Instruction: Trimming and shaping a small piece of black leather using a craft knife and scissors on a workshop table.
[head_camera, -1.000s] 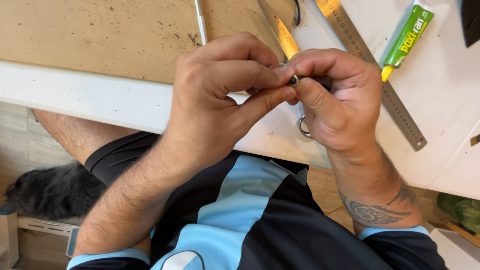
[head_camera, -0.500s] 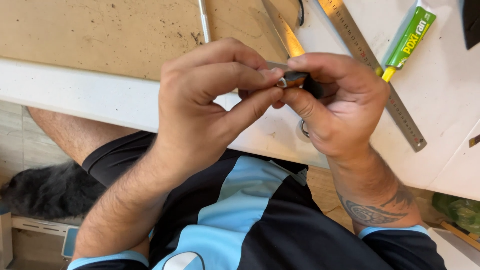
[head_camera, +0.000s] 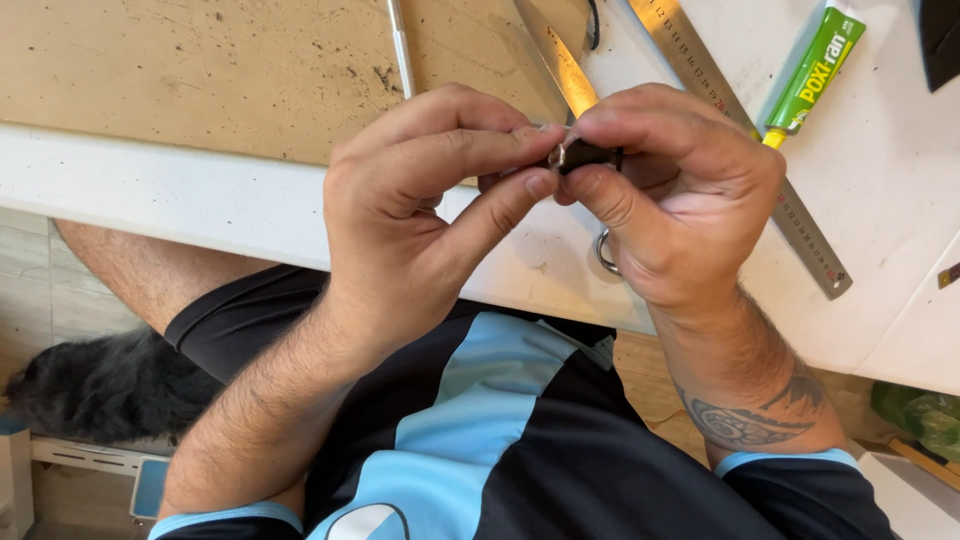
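Both hands meet over the table's front edge. My right hand (head_camera: 680, 190) pinches a small dark piece with a metal end (head_camera: 580, 155) between thumb and forefinger. My left hand (head_camera: 420, 200) grips the same piece from the left with thumb and fingertips. A metal ring (head_camera: 604, 252) hangs below my right hand; what it is attached to is hidden by the palm.
A white table (head_camera: 180, 195) carries a brown board (head_camera: 200, 70), a steel ruler (head_camera: 760, 150), a green glue tube (head_camera: 812, 70), a thin metal rod (head_camera: 402, 50) and an orange-handled blade (head_camera: 560, 62). A dark furry animal (head_camera: 100, 385) lies on the floor at left.
Both hands have shifted slightly and turned the small piece between the fingertips. The grip stays the same.
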